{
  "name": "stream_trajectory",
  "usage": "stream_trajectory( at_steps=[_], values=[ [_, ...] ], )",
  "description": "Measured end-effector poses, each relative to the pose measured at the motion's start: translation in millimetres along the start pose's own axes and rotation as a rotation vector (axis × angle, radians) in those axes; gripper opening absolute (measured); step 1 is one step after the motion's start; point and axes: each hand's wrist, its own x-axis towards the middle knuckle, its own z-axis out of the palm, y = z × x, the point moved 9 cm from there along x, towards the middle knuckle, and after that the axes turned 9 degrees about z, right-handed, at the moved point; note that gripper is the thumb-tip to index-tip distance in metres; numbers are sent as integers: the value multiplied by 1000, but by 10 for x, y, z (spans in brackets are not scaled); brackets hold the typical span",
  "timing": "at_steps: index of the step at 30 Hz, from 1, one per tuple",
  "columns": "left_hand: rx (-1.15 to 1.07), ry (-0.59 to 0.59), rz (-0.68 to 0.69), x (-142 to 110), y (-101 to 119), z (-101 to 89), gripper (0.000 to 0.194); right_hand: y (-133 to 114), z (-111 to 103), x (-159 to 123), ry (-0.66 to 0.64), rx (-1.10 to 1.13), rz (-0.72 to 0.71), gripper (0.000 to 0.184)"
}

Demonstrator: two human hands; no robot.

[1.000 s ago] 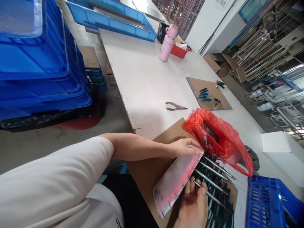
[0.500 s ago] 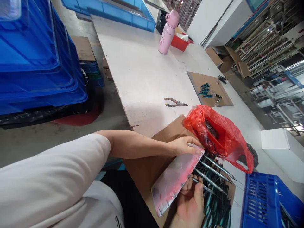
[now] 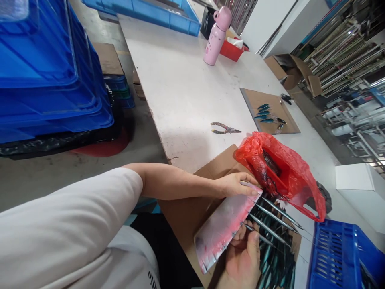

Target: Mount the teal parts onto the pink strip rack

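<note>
1. The left hand [image 3: 236, 185] lies on the far end of a pink-and-silver paint-stained card strip [image 3: 224, 226], its fingers together and curled over the edge, clamping it.
2. The right hand [image 3: 242, 261] is under the strip, with thumb and fingers pinched on one of the slim silver metal spikes [image 3: 269, 229] jutting from the strip's long edge.
3. The strip looks light and stiff but thin enough to flex, so two-handed support seems safest. The spikes look hard, thin and sharp-tipped, best taken by the shaft near the strip, away from the points.
4. Both hands are over a brown cardboard sheet [image 3: 180, 228]. Just beyond the right hand lies a heap of slender teal-striped pieces [image 3: 275, 261], with a blue perforated crate [image 3: 339, 257] further out.
5. Just past the left hand is a red plastic carrier bag [image 3: 279, 176] with dark pieces inside.
6. Further from the left hand, a white work table [image 3: 186, 80] holds combination pliers [image 3: 225, 128], teal fishing lures [image 3: 264, 114] on a cardboard square [image 3: 255, 100], a pink bottle [image 3: 216, 36] and a red basket [image 3: 231, 51].
7. Behind the left arm, stacked blue crates [image 3: 51, 68] stand on the floor. Metal racks [image 3: 339, 60] line the room beyond the table.
</note>
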Motion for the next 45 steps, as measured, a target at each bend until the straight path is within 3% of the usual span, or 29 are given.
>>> stream_trajectory(
  at_steps=[12, 22, 31, 37, 42, 45],
  values=[
    [37, 1, -6, -23, 49, -11, 43, -9, 7, -7, 8, -27, -10, 16],
    [29, -3, 11, -10, 37, -12, 42, -140, 134, -218, 33, -123, -181, 18],
    [-50, 14, -20, -17, -3, 3, 43, -90, 79, -204, 92, -177, -128, 29],
    [-83, 11, -28, -32, 54, -1, 42, -73, 75, -163, 100, -158, -166, 32],
    [-87, 25, -99, -71, 53, 10, 46, -32, 161, -273, -3, -196, -171, 41],
    [-148, 38, -115, -75, 45, 17, 48, -176, -65, -348, 19, -306, -207, 45]
  ],
)
